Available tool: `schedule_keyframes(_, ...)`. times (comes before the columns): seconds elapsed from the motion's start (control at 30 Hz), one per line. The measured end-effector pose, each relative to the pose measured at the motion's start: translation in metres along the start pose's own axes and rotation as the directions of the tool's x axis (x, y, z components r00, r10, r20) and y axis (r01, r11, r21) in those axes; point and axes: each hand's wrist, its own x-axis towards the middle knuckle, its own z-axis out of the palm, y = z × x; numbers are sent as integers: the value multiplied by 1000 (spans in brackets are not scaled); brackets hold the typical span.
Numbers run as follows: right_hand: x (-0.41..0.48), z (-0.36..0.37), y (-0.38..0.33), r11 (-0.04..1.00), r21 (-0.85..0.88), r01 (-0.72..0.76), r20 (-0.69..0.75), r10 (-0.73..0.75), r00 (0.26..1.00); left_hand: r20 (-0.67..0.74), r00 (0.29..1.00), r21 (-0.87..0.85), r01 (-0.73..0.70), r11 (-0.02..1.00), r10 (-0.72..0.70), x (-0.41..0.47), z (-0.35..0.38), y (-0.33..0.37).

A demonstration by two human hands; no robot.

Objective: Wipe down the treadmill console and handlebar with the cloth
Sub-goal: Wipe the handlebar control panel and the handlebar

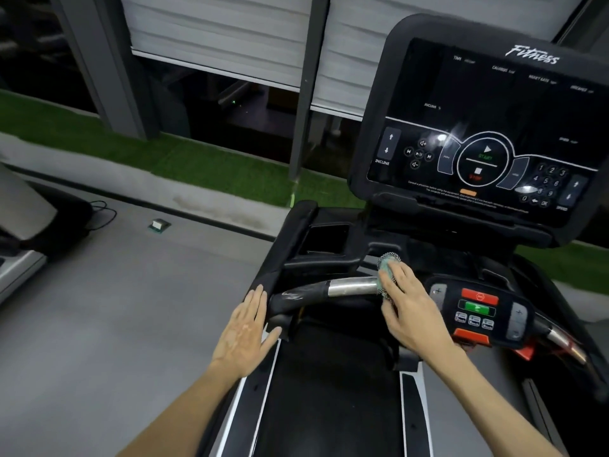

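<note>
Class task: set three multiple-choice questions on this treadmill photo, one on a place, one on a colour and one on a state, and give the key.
1. Where is the cloth?
A. On the console screen
B. On the handlebar
C. On the floor

2. What colour is the top button of the control pad?
A. Red
B. Blue
C. Yellow

3. How is the left hand?
A. Gripping the cloth
B. Clenched in a fist
C. Open, fingers straight

Key:
1. B, the right hand holds it against the bar.
2. A, it is red, above a green one.
3. C, it is flat and holds nothing.
</note>
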Motion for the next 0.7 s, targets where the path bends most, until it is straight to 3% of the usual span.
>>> schedule_keyframes(0.2, 9, -17, -2, 999, 30, -37, 62, 36, 997, -46, 999, -17, 10, 1000, -10, -1, 3, 0)
schedule_keyframes(0.3, 12, -8, 4, 995, -73, -70, 133, 79, 988, -67, 998, -17, 4, 1000, -6, -1, 5, -2)
schedule_keyframes(0.47, 16, 5, -17, 987, -98, -124, 45, 128, 991, -71, 997, -11, -8, 1000, 7, -1, 12, -3)
schedule_keyframes(0.7, 17, 49, -58, 995, -98, 18, 96, -8, 995, -60, 998, -36, -23, 999, 21, 1, 14, -6)
